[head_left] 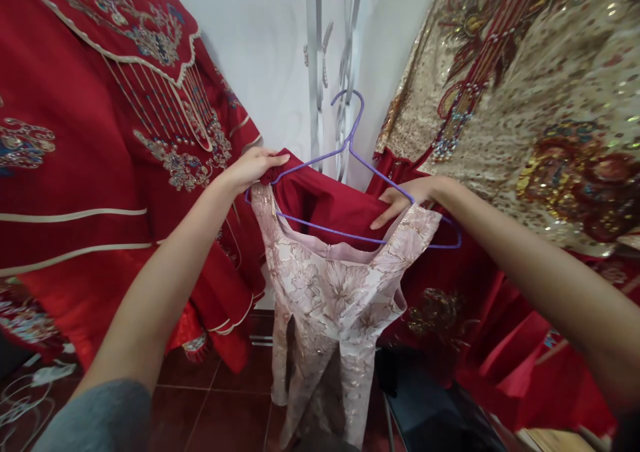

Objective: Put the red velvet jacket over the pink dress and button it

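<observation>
A pink floral dress (340, 285) with wide shoulder straps hangs from a purple hanger (356, 142) in front of me. Dark red cloth (330, 195) stretches behind the hanger, between my two hands. My left hand (257, 167) pinches the red cloth at its upper left end, close to the hanger's left arm and the dress strap. At the other side, my right hand (405, 202) reaches behind the hanger's right arm and grips the red cloth, its fingertips lying against the fabric. Part of that hand is hidden by the hanger and strap.
A red beaded garment (115, 125) hangs at left, and a gold sequined one (540, 119) at right. Between them stands a white metal rack (314, 59) by the wall. Below are red-brown floor tiles (225, 405), a dark flat-topped object (430, 412) and white cables (30, 392).
</observation>
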### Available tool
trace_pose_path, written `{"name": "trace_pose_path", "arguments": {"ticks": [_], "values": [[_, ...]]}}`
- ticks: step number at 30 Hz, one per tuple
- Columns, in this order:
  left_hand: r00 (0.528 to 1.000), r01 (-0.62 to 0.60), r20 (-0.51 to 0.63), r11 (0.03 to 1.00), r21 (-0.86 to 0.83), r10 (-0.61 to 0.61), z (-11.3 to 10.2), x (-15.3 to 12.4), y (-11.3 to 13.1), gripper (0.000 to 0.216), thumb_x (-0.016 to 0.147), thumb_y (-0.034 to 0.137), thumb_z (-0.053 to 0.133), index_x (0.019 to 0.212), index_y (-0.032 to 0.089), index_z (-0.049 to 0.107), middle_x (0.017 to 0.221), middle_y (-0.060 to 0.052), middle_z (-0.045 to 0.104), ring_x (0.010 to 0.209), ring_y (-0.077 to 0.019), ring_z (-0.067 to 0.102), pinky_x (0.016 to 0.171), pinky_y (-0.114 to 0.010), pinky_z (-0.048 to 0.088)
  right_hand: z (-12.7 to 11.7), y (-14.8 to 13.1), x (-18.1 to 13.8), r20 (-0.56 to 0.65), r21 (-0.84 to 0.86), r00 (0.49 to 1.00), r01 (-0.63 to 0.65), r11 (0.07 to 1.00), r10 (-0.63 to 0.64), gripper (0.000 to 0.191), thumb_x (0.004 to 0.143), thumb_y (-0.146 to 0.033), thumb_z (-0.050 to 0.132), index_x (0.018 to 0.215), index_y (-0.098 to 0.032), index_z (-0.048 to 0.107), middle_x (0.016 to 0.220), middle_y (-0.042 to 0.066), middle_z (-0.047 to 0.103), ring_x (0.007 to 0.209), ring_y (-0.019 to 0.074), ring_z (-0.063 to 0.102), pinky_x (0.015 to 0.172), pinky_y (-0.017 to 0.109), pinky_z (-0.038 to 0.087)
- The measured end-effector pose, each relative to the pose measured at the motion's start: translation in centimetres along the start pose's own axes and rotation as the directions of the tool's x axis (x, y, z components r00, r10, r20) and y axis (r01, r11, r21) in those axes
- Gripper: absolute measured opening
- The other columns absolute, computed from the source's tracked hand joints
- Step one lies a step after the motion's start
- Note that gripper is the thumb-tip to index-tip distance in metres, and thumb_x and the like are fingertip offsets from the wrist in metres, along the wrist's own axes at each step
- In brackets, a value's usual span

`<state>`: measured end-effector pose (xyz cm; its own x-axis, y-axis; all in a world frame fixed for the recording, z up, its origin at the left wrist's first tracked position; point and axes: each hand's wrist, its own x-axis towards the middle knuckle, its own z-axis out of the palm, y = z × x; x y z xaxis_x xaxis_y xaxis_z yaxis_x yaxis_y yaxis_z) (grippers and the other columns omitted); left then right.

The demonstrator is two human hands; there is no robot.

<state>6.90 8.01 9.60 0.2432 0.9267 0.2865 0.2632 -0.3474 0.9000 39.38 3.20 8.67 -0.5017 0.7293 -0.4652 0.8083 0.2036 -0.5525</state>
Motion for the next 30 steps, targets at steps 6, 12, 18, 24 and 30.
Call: {"name": "trace_pose_path", "arguments": {"ticks": [6, 12, 18, 24, 30], "values": [[0.999, 0.036, 0.024, 0.999, -0.027, -0.036, 0.5, 0.2, -0.8, 0.024, 0.071, 0.037, 0.074, 0.079, 0.014, 0.072, 0.078, -0.006, 0.073, 0.077, -0.0194, 0.068, 0.078, -0.031, 0.054, 0.7, 4.3, -2.8, -0.257, 0.044, 0.944, 0.224, 0.974, -0.205, 0.029, 0.074, -0.033, 0.060, 0.095, -0.013, 0.063, 0.086, 0.005, 0.069, 0.078, 0.0152, 0.060, 0.074, 0.027, 0.046], [0.998, 0.027, 0.063, 0.996, -0.082, -0.022, 1.5, 0.4, -0.9, 0.022, 0.076, 0.036, 0.071, 0.084, 0.015, 0.072, 0.082, -0.007, 0.073, 0.082, -0.0194, 0.069, 0.083, -0.031, 0.053, 1.7, 4.0, -6.2, -0.921, -0.370, 0.226, -0.254, 0.893, -0.317, 0.029, 0.075, -0.018, 0.056, 0.102, -0.018, 0.065, 0.084, 0.007, 0.062, 0.079, 0.0196, 0.057, 0.077, 0.030, 0.043], [0.998, -0.068, 0.015, 0.998, 0.000, 0.068, 1.8, 0.4, -1.8, 0.030, 0.078, 0.043, 0.068, 0.086, 0.013, 0.068, 0.082, -0.008, 0.071, 0.080, -0.0193, 0.067, 0.081, -0.033, 0.051, 2.6, 7.2, -7.2, -0.861, -0.409, 0.480, -0.455, 0.791, -0.169, 0.040, 0.069, -0.007, 0.054, 0.107, -0.016, 0.063, 0.098, 0.013, 0.065, 0.088, 0.0242, 0.060, 0.076, 0.030, 0.043], [0.905, -0.217, -0.197, 0.807, 0.549, 0.378, 0.9, 2.1, -2.3, 0.028, 0.085, 0.040, 0.059, 0.096, 0.015, 0.063, 0.090, -0.008, 0.067, 0.101, -0.0240, 0.061, 0.092, -0.029, 0.043, 4.4, 4.6, -7.6, -0.962, -0.244, 0.253, -0.626, 0.741, -0.103, 0.032, 0.085, -0.023, 0.045, 0.114, -0.018, 0.057, 0.109, 0.019, 0.061, 0.085, 0.0287, 0.061, 0.067, 0.036, 0.044], [0.808, -0.096, -0.243, 0.528, 0.844, 0.536, -1.4, 0.2, -3.7, 0.041, 0.096, 0.044, 0.033, 0.121, 0.018, 0.053, 0.123, -0.015, 0.060, 0.107, -0.0286, 0.061, 0.088, -0.035, 0.042, 5.7, 2.2, -7.7, -0.967, -0.254, 0.141, -0.447, 0.858, -0.212, 0.032, 0.084, -0.030, 0.051, 0.115, -0.021, 0.053, 0.101, 0.013, 0.066, 0.089, 0.0282, 0.063, 0.075, 0.036, 0.047]]}}
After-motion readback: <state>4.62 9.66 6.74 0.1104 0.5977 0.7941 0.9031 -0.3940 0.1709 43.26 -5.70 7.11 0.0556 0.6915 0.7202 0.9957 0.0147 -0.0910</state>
